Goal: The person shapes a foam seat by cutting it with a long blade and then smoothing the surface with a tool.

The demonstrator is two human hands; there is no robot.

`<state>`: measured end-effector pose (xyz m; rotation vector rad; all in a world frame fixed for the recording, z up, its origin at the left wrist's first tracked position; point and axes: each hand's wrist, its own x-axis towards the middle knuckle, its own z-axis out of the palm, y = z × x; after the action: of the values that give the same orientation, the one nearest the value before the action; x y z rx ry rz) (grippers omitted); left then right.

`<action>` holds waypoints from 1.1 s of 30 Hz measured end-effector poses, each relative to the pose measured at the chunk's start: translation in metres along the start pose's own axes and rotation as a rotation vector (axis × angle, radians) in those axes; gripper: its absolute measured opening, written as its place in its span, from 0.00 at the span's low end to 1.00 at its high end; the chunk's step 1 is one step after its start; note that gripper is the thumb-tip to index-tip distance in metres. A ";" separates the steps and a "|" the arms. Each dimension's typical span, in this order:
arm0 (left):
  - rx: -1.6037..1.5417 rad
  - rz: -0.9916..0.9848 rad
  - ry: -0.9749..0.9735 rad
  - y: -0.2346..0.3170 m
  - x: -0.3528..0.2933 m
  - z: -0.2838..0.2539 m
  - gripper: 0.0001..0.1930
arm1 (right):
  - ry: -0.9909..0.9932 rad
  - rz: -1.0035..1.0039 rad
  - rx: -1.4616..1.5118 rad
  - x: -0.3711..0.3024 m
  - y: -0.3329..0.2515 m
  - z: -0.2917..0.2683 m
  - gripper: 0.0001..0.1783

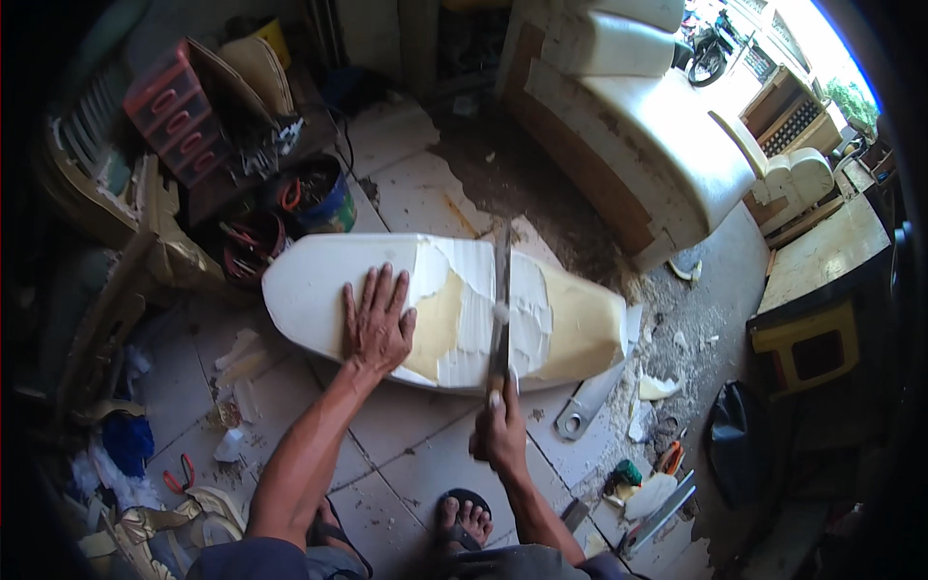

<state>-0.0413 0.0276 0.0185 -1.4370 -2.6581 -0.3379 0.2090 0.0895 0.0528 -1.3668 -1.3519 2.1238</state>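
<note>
A long white and cream seat foam (329,275) lies across the floor in front of me, rounded at its left end and narrower at its right. Its middle and right part are shaved into rough, stepped patches. My left hand (378,324) rests flat on the foam's left half, fingers spread. In my right hand (502,432), the fingers are wrapped around the handle of a long, narrow-bladed knife (502,280). The blade lies across the foam's width, over the shaved patch, with its tip reaching past the far edge. A flat metal piece with a hole (573,422) sticks out beneath the foam's near right side.
Foam scraps (659,388) and crumbs litter the tiles at right. A large cream sofa (638,126) stands behind. Far left are a tool bucket (333,198) and a red drawer box (174,116). Red-handled pliers (181,474) lie near left; a black bag (737,445) lies right.
</note>
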 end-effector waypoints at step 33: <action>-0.065 0.037 0.024 0.005 0.020 -0.002 0.33 | 0.068 -0.049 0.020 0.014 -0.024 0.010 0.36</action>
<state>-0.0480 0.0458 0.0245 -1.4887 -2.6209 -0.4389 0.1879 0.1058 0.0658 -1.3709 -1.3205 2.0360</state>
